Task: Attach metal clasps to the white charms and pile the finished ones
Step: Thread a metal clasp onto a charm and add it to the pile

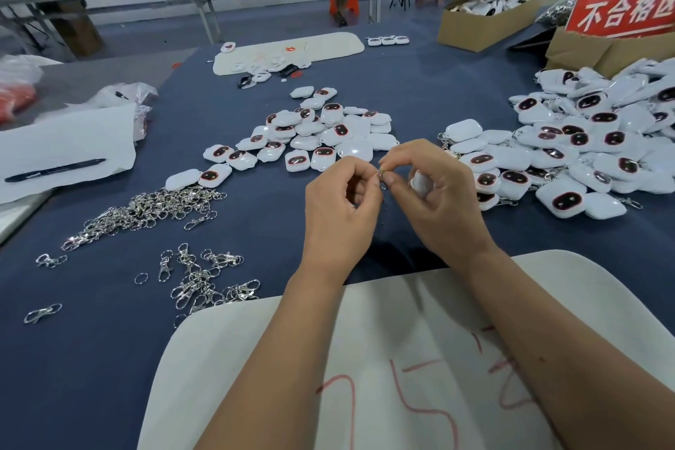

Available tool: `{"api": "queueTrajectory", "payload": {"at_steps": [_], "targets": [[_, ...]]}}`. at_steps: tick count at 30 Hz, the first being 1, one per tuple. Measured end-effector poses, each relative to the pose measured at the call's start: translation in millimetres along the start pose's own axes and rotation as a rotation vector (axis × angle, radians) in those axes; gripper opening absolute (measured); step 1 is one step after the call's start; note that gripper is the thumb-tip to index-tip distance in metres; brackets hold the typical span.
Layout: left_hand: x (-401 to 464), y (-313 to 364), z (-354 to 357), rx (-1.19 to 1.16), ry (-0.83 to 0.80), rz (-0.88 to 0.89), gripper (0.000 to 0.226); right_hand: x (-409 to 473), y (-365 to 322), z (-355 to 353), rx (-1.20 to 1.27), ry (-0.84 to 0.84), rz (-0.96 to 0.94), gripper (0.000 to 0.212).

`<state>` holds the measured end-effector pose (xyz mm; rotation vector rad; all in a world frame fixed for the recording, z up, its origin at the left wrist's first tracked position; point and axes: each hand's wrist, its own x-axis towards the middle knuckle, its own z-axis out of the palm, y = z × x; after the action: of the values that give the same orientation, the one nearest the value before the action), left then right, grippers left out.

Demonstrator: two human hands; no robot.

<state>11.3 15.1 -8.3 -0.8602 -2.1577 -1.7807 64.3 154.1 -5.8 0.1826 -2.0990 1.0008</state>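
Note:
My left hand (341, 210) and my right hand (434, 194) meet above the blue cloth, fingertips pinching a small metal clasp (381, 175) between them. A white charm (420, 183) sits in my right palm, mostly hidden by the fingers. A loose group of white charms (310, 139) with dark red-rimmed faces lies just beyond my hands. A larger pile of charms (584, 150) with clasps showing spreads to the right. Metal clasps lie in a heap (146, 212) at the left and a smaller scatter (208, 281) nearer me.
A white foam sheet (401, 358) with red marks lies under my forearms. White paper with a black pen (54, 170) sits at the left. Cardboard boxes (482, 16) and a red sign (624, 9) stand at the back right. Another foam sheet (292, 51) lies farther back.

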Motion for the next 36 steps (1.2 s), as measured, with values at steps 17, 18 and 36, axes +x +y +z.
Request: {"api": "queueTrajectory", "payload": {"at_steps": [17, 18, 36], "targets": [[2, -8, -3, 0.223, -0.158, 0.041, 0.019, 5, 9, 2, 0.221, 0.122, 0.631, 0.019], [3, -8, -3, 0.219, -0.160, 0.041, 0.018, 4, 11, 1, 0.197, 0.098, 0.633, 0.012], [1, -8, -3, 0.276, -0.262, 0.082, 0.016, 5, 12, 1, 0.107, 0.036, 0.540, 0.018]]}}
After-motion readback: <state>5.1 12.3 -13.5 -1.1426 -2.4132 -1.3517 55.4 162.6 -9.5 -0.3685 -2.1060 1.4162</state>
